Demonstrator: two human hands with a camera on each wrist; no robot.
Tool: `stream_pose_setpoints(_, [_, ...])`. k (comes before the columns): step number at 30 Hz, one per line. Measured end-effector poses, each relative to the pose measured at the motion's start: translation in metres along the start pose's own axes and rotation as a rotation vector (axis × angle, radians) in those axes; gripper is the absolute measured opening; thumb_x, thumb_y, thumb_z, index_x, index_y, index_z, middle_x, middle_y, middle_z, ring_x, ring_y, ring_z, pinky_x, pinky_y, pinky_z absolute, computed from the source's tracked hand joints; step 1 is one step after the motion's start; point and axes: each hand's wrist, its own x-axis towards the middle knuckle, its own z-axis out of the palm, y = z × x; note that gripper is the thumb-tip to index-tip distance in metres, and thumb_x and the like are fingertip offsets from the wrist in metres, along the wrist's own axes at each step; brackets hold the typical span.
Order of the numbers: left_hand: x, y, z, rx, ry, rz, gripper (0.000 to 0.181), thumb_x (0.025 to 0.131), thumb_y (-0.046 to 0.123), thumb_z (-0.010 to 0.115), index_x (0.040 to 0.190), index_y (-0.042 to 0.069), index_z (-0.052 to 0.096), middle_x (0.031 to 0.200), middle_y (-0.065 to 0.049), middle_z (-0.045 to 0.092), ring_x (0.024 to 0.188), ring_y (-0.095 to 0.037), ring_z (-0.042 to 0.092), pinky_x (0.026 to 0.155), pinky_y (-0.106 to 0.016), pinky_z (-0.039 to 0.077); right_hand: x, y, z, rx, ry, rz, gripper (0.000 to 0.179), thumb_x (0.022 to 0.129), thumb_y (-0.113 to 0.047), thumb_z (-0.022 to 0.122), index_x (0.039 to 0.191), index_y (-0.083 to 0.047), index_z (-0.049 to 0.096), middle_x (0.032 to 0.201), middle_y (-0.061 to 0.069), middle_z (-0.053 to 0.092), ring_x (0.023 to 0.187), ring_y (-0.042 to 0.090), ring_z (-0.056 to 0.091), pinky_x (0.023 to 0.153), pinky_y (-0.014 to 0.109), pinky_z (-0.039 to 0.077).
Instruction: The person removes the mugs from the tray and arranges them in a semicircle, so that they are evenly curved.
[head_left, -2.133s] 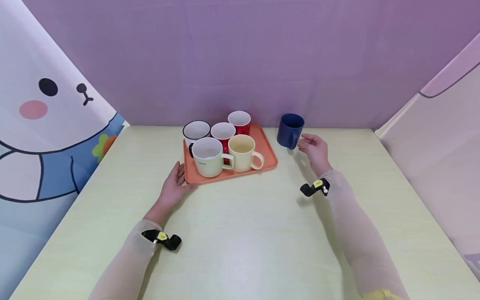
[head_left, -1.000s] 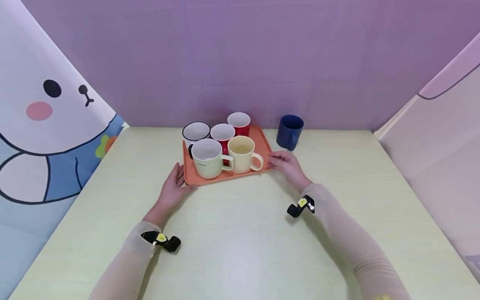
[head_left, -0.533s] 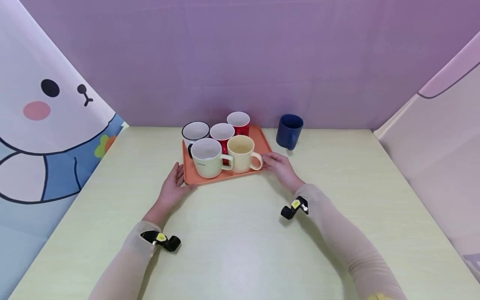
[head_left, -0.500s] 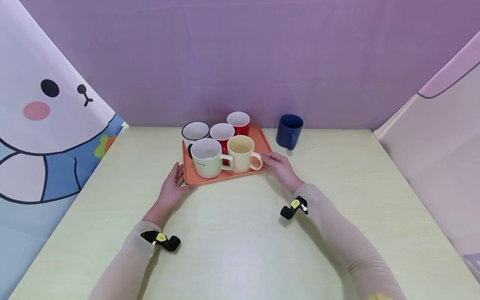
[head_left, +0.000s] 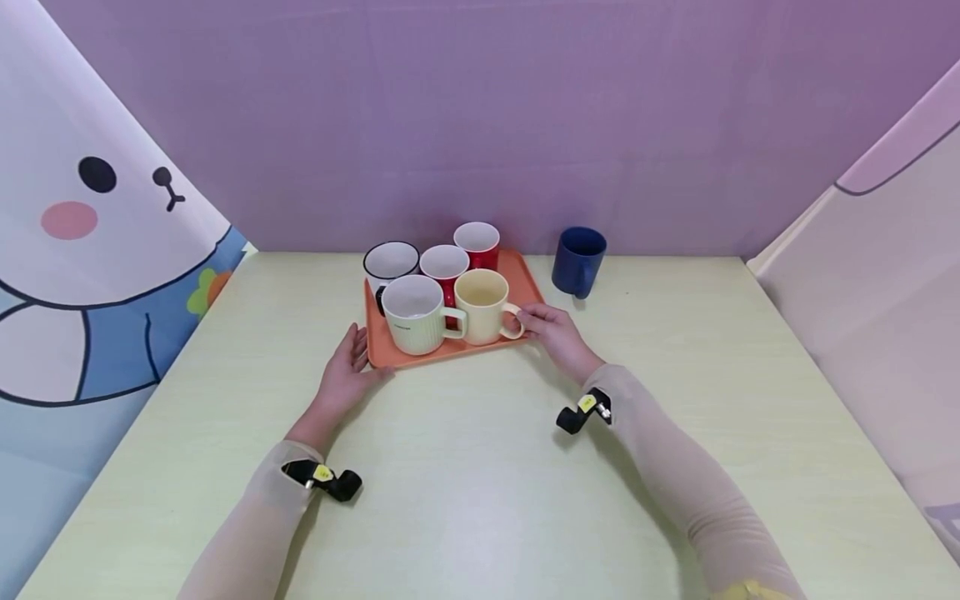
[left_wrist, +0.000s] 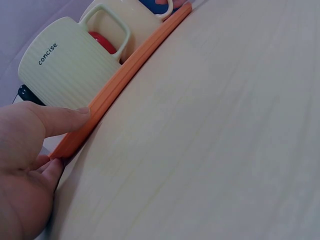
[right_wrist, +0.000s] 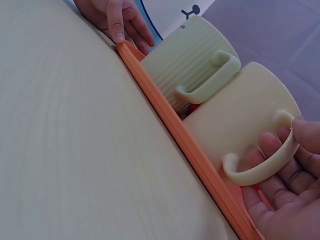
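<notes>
An orange tray (head_left: 527,287) holds several mugs at the back of the table. My left hand (head_left: 345,382) holds its near left corner, the thumb on the front rim and fingers along the left side, as the left wrist view shows. At the tray's right side, my right hand (head_left: 562,337) holds the handle of a cream mug (right_wrist: 240,117), thumb at its top and fingers curled behind and through the loop. Left of that mug stands a pale green ribbed mug (left_wrist: 70,60) lettered "concise". Behind them are two red mugs with white insides and a white mug (head_left: 392,260) with a dark rim.
A dark blue mug (head_left: 578,262) stands on the table (head_left: 480,475) right of the tray, handle toward the front. A purple cloth backdrop (head_left: 480,125) rises just behind the tray. Printed cloth (head_left: 45,317) hangs at the left, and more cloth at the right.
The right hand has left the blue mug's side, moved left and toward me to the tray, and taken the cream mug's handle. The left hand and the mugs have stayed in place.
</notes>
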Motion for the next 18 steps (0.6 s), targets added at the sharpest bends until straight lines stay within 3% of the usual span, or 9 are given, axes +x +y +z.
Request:
stream_pose_setpoints(12, [0.0014,0.0010,0.0008,0.006,0.000,-0.004,0.099,0.090,-0.001,0.069,0.158,0.000,-0.004,0.163,-0.019,0.015,0.147,-0.035,0.023,0.120,-0.041,0.027,0.0011,-0.0033,-0.0021,-0.053,-0.028,-0.009,0.028,0.100,-0.003,0.055,0.116,0.020,0.056,0.086,-0.003,0.064,0.081,0.010,0.058,0.081,0.026,0.052])
stream_pose_setpoints(18, [0.0011,0.0001,0.0000,0.015,-0.001,-0.007,0.100,0.090,0.001,0.069,0.158,0.000,-0.004,0.163,-0.019,0.015,0.148,-0.034,0.023,0.120,-0.041,0.026,-0.0016,-0.0063,-0.0033,-0.060,-0.077,0.004,0.024,0.098,0.001,0.057,0.111,0.021,0.057,0.089,0.003,0.069,0.087,0.015,0.061,0.089,0.035,0.053])
